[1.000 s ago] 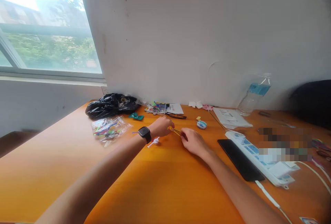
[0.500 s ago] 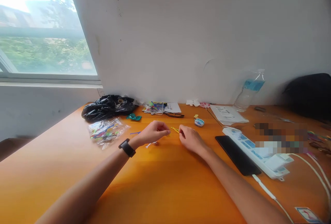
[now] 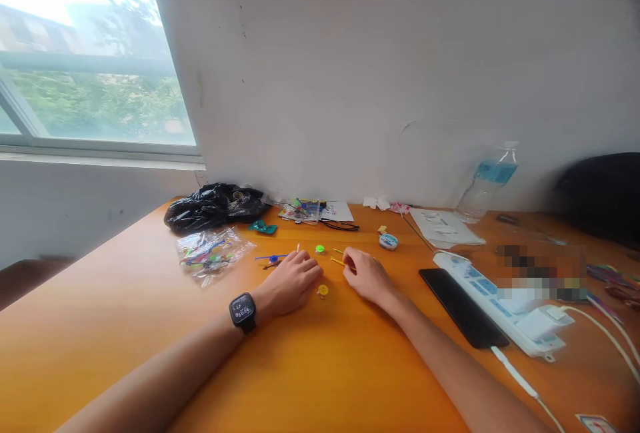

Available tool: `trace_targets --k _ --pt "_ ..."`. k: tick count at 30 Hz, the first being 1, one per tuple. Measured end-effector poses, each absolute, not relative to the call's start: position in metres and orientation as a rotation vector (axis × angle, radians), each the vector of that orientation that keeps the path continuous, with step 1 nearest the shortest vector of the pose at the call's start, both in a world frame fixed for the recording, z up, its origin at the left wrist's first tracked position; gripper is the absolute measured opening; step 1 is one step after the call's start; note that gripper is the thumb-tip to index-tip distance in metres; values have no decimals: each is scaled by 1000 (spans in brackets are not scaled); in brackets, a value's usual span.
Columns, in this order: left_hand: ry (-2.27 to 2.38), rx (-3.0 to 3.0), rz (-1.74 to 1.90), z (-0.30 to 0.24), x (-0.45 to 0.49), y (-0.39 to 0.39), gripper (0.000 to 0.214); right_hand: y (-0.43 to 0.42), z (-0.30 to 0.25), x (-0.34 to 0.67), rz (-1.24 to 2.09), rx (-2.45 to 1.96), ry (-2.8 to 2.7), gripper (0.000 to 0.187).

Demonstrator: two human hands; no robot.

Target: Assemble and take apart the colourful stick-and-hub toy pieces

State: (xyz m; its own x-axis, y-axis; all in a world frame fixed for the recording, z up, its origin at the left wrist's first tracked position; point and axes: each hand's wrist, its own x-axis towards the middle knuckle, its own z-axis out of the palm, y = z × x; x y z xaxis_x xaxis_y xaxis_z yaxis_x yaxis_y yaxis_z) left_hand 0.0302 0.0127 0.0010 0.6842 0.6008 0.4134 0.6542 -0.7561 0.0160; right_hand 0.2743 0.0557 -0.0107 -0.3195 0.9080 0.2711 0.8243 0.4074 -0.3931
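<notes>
My left hand [image 3: 295,281], with a black watch [image 3: 243,310] on its wrist, lies back-up low over the table, its fingers a little bent and apart, with nothing seen in them. Just right of it is a yellow disc [image 3: 323,291] with a small loop. A green disc [image 3: 320,250] rests farther back. Beyond the left fingers are a blue stick with a round middle [image 3: 273,259] and a brown piece [image 3: 268,266], partly hidden. My right hand [image 3: 367,274] pinches a thin yellow plastic stick [image 3: 339,261], which points left from the fingers; its held end is hidden.
Left on the table are a clear bag of coloured parts [image 3: 213,256] and a black plastic bag [image 3: 215,208]. Beside the right forearm lie a black phone [image 3: 463,306] and a white power strip [image 3: 493,300] with cables. A water bottle [image 3: 483,186] stands by the wall.
My left hand has moved left and down, away from the right hand, and now lies lower with its back up. The yellow and green discs have come into view. The right hand keeps the yellow stick.
</notes>
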Motion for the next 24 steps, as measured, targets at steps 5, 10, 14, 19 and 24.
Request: trace_targets --k 5,10,14,19,24 --pt "-903 -2821 -601 3 28 9 23 55 -13 272 294 -1441 -2216 18" --pt "-980 -2749 -573 -3 29 13 19 53 -16 269 304 -1407 -2219 19" --pt "-1067 -2689 -567 -5 27 16 21 51 -17 267 321 -1362 -2235 18" --pt "-1133 -2635 -578 -5 24 16 20 49 -18 266 334 -1306 -2259 19" --pt "-1132 -2582 -656 -5 21 16 53 49 -19 267 329 -1296 -2265 20"
